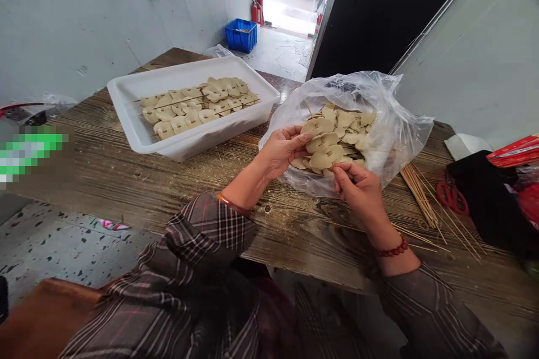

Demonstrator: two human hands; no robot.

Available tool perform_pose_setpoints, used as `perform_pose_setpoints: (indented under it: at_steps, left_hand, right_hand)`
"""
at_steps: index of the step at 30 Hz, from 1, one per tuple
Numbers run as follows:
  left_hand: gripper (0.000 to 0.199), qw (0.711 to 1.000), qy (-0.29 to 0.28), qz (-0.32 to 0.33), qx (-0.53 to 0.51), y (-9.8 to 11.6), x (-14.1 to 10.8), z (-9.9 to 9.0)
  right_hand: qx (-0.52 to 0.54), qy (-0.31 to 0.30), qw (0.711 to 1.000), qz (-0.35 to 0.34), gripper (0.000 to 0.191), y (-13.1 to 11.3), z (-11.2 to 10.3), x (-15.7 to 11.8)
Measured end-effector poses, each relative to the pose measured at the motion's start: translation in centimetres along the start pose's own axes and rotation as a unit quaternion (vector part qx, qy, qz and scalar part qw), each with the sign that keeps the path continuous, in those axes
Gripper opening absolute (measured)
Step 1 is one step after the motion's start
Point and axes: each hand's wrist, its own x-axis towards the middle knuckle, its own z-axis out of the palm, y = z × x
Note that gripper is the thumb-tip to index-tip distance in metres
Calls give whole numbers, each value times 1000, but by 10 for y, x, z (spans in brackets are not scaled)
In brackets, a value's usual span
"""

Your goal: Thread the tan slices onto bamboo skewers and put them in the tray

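My left hand (281, 152) is closed on the edge of several thin, round beige slices (326, 155) threaded in an overlapping row on a bamboo skewer. My right hand (357, 182) pinches the near end of that skewer, just below the lowest slice; most of the stick is hidden by the slices. Both hands are over an open clear plastic bag (391, 118), where a heap of loose slices (351, 123) lies. To the left, a white plastic tray (202, 151) holds finished-looking rows of skewered slices (185, 109).
Bare bamboo skewers (421, 196) lie on the wooden table (202, 185) to the right, with red-handled scissors (452, 197) beside a black object (475, 196). A blue crate (241, 36) and red fire extinguishers (257, 10) stand on the floor near the doorway.
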Motion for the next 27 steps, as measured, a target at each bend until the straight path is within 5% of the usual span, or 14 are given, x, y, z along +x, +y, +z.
perform_pose_setpoints:
  at_steps: [7, 13, 17, 23, 27]
  left_hand:
    - [28, 1000, 4, 12, 16, 2, -1, 1]
    - [12, 980, 92, 94, 146, 5, 5, -8]
    - [5, 904, 141, 184, 358, -4, 17, -20]
    - [16, 738, 79, 231, 629, -17, 33, -16]
    - [21, 665, 64, 237, 706, -23, 40, -3]
  right_hand:
    - [-9, 4, 1000, -11, 23, -4, -3, 1]
    - [74, 137, 988, -15, 24, -5, -21, 8]
    - [93, 179, 979, -9, 28, -4, -25, 12]
    - [96, 148, 984, 1, 29, -2, -21, 13]
    - [92, 136, 986, -7, 31, -2, -20, 13]
